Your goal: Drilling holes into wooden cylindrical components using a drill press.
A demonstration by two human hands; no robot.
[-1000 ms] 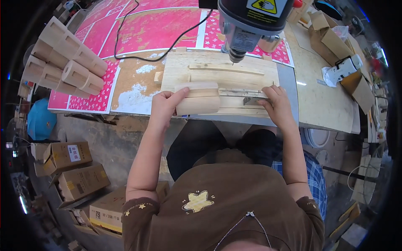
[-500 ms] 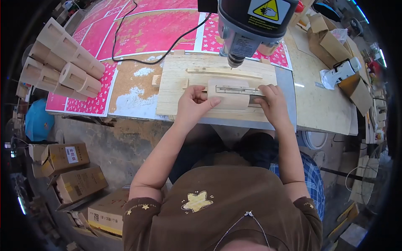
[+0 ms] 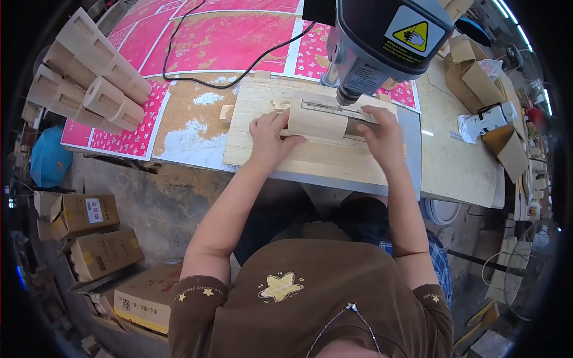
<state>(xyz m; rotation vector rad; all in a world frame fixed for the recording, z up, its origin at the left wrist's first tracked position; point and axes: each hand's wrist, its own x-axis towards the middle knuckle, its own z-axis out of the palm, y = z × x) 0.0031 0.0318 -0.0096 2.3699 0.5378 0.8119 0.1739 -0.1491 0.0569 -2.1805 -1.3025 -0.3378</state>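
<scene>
A pale wooden cylinder [image 3: 316,123] lies crosswise on a light wooden board [image 3: 334,161]. Along its top runs a narrow metal strip with slots [image 3: 319,107], which may be a hinge or a template. My left hand [image 3: 270,138] is closed on the cylinder's left end, thumb on the near side. At the other end my right hand [image 3: 382,134] has its fingers by the strip's end and its thumb near a grey bar [image 3: 354,128] that projects from the cylinder. The drill press [image 3: 385,45] stands above, its chuck [image 3: 346,95] and bit just over the strip.
Several slotted wooden cylinders [image 3: 98,68] are stacked on the left of the pink-covered table [image 3: 239,36]. A black cable [image 3: 250,71] crosses it. An open cardboard box [image 3: 471,74] and a white bottle [image 3: 486,122] stand to the right. Cartons [image 3: 104,256] rest on the floor at left.
Both hands have moved the wooden cylinder away from me, with its strip now under the drill bit. My left hand's grip has shifted round the end. The view has turned slightly.
</scene>
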